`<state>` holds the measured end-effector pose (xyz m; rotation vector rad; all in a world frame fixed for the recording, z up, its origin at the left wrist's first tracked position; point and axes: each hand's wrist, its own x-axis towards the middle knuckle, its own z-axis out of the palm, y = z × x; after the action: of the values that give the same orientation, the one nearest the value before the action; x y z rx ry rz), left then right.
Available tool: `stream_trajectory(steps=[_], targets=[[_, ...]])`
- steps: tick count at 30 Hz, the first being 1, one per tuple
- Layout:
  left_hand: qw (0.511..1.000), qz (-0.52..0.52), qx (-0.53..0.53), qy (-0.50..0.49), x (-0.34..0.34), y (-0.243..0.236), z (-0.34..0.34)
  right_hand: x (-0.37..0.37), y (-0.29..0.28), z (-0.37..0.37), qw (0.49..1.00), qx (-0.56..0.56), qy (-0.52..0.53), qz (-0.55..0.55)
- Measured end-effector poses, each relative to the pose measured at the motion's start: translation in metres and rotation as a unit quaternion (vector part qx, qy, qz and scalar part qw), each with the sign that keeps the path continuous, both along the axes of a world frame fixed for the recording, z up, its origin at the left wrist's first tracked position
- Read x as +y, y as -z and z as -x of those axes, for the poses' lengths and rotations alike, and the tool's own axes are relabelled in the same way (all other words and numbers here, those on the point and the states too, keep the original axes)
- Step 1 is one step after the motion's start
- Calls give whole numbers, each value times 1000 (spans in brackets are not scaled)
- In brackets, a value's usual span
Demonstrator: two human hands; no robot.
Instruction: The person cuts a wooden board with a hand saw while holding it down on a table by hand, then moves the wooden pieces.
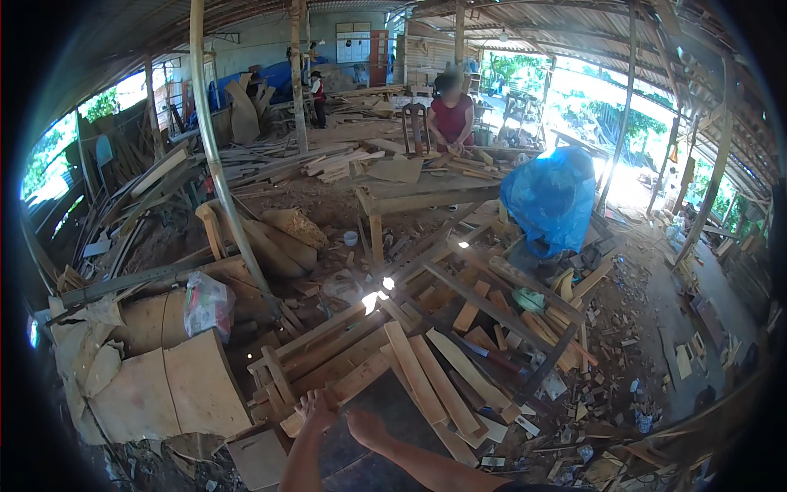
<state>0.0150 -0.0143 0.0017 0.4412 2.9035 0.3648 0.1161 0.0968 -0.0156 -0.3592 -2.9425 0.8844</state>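
Dim shed interior, backlit by strong daylight from its open sides.
The upper right of the frame is washed out by glare, and the foliage [648,123] there is bleached; a smaller bright gap is seen at far left. The roof [566,18] is left in shade, while the blue plastic sheet [551,197] is brightly lit. White sun spots [370,302] are blown out near the centre. At lower centre, the left hand [318,410] and right hand [366,427] are softly rendered. Poles [215,156] are bowed by the fisheye lens, and the rim is darkened to black.
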Motion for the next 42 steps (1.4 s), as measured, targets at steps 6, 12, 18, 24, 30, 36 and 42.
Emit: stream_trajectory(steps=[6, 12, 18, 24, 30, 36, 42], targets=[[999, 27, -21, -39, 10, 1, 5, 0, -15, -1, 999, 9, 14, 34], [998, 34, -30, -51, 14, 2, 1, -3, -23, -8, 999, -9, 18, 28], [1000, 0, 5, -12, 6, -11, -15, -11, -39, 4, 995, 6, 49, 82], [998, 2, 27, -48, 10, 0, -8, -6, -35, -16, 1000, -5, -3, 26], [999, -20, 49, -12, 11, -9, -4, -4, -35, 20, 998, 34, 26, 51], [998, 7, 47, -41, 1, 5, -4, -13, -35, -19, 999, -28, 27, 12], [1000, -13, 18, -22, 14, -11, -8, -5, -25, 5, 999, 3, 39, 0]])
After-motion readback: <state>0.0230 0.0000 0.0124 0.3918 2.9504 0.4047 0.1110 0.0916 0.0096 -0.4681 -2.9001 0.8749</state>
